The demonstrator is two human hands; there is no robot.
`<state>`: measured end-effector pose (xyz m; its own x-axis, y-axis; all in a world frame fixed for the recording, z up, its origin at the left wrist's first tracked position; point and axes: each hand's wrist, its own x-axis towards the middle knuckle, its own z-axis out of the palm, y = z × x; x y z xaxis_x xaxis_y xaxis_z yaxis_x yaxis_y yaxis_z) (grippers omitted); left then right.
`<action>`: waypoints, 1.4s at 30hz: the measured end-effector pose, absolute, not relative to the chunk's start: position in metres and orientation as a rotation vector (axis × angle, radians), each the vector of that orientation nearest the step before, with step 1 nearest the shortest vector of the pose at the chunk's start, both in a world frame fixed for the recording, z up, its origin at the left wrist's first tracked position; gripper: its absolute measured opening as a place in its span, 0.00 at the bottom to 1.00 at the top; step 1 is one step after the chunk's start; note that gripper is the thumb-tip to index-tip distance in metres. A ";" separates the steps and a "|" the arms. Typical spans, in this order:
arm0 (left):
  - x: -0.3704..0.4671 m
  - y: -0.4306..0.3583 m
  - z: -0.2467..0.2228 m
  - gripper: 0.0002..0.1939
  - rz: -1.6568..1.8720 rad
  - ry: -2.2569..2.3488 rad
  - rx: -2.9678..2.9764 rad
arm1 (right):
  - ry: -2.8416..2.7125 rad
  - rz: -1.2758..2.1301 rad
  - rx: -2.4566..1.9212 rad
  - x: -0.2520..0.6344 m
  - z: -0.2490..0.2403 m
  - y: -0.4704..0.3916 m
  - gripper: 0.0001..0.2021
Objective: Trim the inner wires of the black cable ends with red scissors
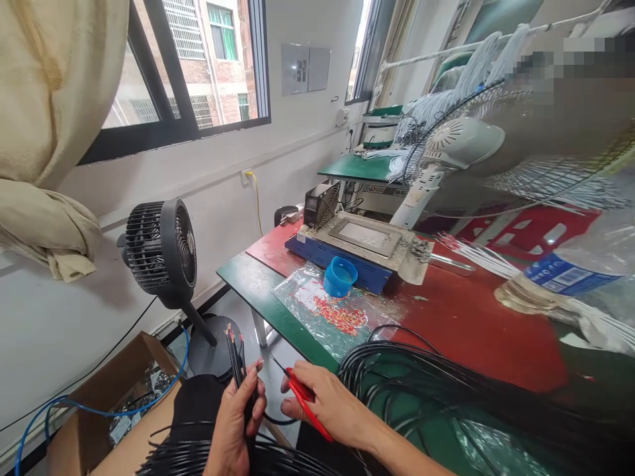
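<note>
My left hand (241, 410) is closed around a small bunch of black cables (234, 360). Their stripped ends point up, showing short reddish and yellowish wires. In my right hand (327, 400) is a red-handled tool (310, 406) with a slim dark tip, gripped by the fingers. The tip points up and left towards the cable ends, with a gap between them; its exact kind is hard to make out. More black cables (183, 456) lie below my left hand, over my lap. A large coil of black cable (397, 370) rests on the table beside my right forearm.
On the red and green table (476, 330), a plastic bag (297, 297) carries red and yellow scraps (342, 314) and a blue cup (340, 276). Behind stands a blue heated unit (337, 261). A black fan (161, 251) and an open carton (112, 390) are at left.
</note>
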<state>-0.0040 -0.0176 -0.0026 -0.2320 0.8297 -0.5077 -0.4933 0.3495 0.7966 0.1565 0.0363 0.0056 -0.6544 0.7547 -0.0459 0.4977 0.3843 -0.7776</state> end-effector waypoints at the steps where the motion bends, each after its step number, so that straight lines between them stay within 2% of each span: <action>1: -0.005 -0.017 -0.002 0.19 1.292 1.298 0.355 | -2.323 1.220 -1.077 0.157 0.007 0.036 0.18; 6: -0.006 -0.015 -0.003 0.16 1.312 1.289 0.400 | -2.305 1.416 -1.054 0.157 0.007 0.035 0.20; 16: -0.002 -0.013 -0.004 0.16 1.225 1.425 0.466 | -2.402 1.311 -1.088 0.156 0.004 0.037 0.23; 32: -0.002 -0.006 -0.019 0.22 1.247 1.475 0.485 | -2.246 1.357 -1.229 0.154 -0.008 0.035 0.26; 35: -0.004 -0.007 -0.023 0.23 1.238 1.457 0.477 | -2.079 1.476 -1.189 0.153 -0.014 0.037 0.24; 38: -0.005 -0.011 -0.024 0.24 1.167 1.414 0.475 | -1.729 1.739 -1.116 0.153 -0.016 0.041 0.21; 42: -0.003 -0.017 -0.021 0.28 1.096 1.306 0.474 | -1.292 1.961 -0.998 0.151 -0.012 0.041 0.22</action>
